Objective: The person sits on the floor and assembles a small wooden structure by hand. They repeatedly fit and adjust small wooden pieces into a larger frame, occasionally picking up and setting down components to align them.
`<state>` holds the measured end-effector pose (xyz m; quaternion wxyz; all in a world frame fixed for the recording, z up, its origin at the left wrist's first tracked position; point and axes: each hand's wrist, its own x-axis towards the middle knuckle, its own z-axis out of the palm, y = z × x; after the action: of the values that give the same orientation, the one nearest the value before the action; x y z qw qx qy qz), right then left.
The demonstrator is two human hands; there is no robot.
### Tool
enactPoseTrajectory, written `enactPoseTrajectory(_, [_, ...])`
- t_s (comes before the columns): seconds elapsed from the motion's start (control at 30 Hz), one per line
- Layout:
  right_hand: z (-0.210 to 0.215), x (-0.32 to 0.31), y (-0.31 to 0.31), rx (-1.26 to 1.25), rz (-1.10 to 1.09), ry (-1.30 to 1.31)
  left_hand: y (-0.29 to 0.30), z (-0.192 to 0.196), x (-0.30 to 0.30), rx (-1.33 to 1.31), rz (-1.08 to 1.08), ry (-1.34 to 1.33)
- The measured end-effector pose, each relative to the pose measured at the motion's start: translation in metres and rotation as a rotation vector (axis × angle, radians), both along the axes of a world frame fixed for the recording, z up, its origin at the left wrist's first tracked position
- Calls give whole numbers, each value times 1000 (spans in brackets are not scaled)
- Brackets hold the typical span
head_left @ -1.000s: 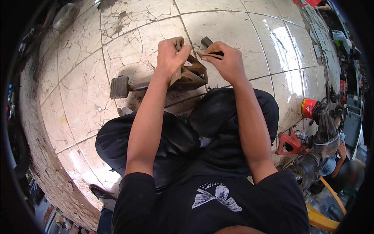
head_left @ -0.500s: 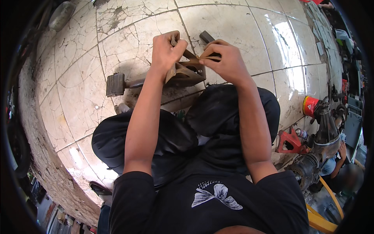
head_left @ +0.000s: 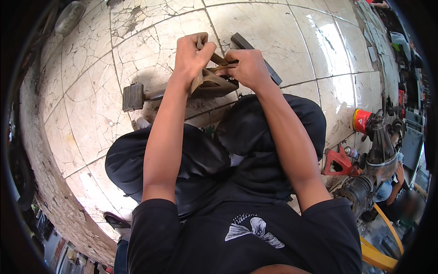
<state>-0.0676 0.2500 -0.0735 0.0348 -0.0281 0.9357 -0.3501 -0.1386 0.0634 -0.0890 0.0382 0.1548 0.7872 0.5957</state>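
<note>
On the floor in front of my knees lies a brown, rusty metal bracket (head_left: pixel 213 86) with openings in it. My left hand (head_left: pixel 191 57) is closed round its upper left side, thumb on top. At the bracket's right end my right hand (head_left: pixel 248 68) is closed, its fingertips pinching a thin brown strip (head_left: pixel 222 68) against the bracket. What exactly the strip is cannot be made out. A hammer with a blocky head (head_left: pixel 133 97) lies to the left, its handle running under my left forearm. Partly behind my right hand rests a dark, straight metal bar (head_left: pixel 273 74).
Cracked pale tiles (head_left: pixel 159 50) surround the work. At right stand a red can (head_left: pixel 362 120), a red stand (head_left: pixel 338 162) and a greasy axle housing (head_left: pixel 381 150). Another person (head_left: pixel 406 201) is at the far right. A rounded stone (head_left: pixel 70 18) sits at upper left.
My right hand has moved left and slightly down, bringing the brown strip closer against the bracket. More of the dark bar shows. My left hand keeps its hold.
</note>
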Motion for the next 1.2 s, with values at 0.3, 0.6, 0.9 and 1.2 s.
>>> enactPoseTrajectory(0.3, [-2,7,12,-87,77,11,1,6,1,-40,18,13])
enactPoseTrajectory(0.6, [-1,6,10,1,168,36,1,1,1,-15,-14,24])
enactPoseTrajectory(0.9, [-7,5,-6,90,47,79,-1,3,-1,-52,-18,35])
enactPoseTrajectory(1.2, [-7,12,9,-163,63,37,-1,4,2,3,-33,-25])
